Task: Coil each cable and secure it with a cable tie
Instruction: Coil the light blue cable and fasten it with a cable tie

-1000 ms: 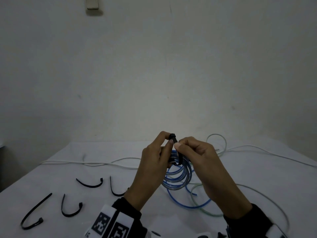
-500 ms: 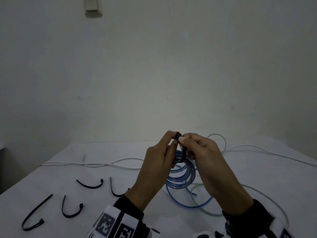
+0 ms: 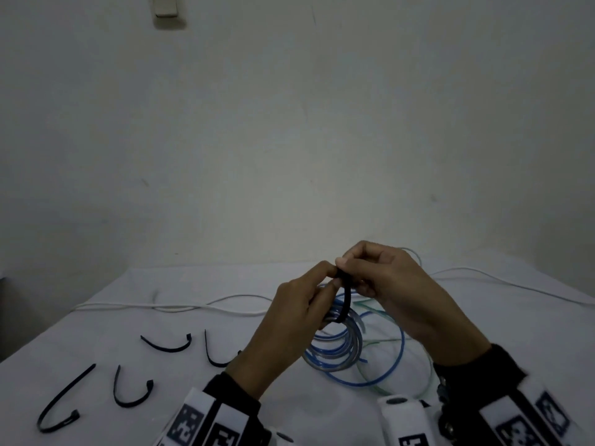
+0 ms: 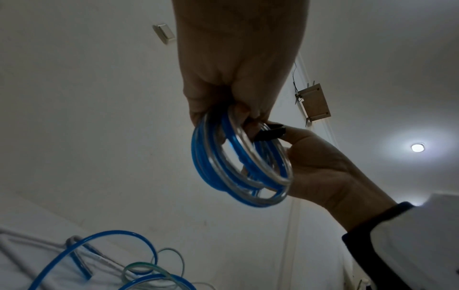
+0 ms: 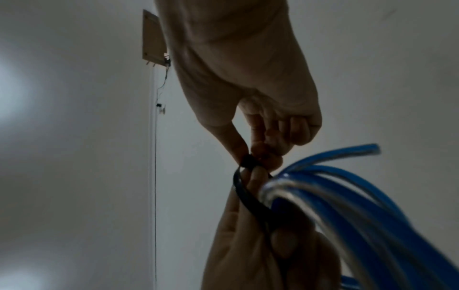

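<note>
A coil of blue and clear cable (image 3: 335,352) (image 4: 238,166) (image 5: 347,206) hangs above the table at centre. My left hand (image 3: 299,313) (image 4: 238,78) grips the top of the coil. A black cable tie (image 3: 346,297) (image 5: 250,198) is looped around the coil's strands. My right hand (image 3: 386,281) (image 5: 250,125) pinches the tie's head (image 4: 270,134) (image 5: 249,160) between thumb and forefinger, touching the left hand's fingertips. Loose blue cable (image 3: 396,358) trails from the coil onto the table.
Several spare black cable ties (image 3: 128,391) lie on the white table (image 3: 96,333) at the front left. A white cable (image 3: 193,305) runs across the back, and a pale green cable (image 3: 415,381) loops at the right. A wall stands close behind.
Both hands have shifted slightly right with the coil. The right hand's thumb and forefinger have closed over the tie's head, and the tie now stands looped around the strands.
</note>
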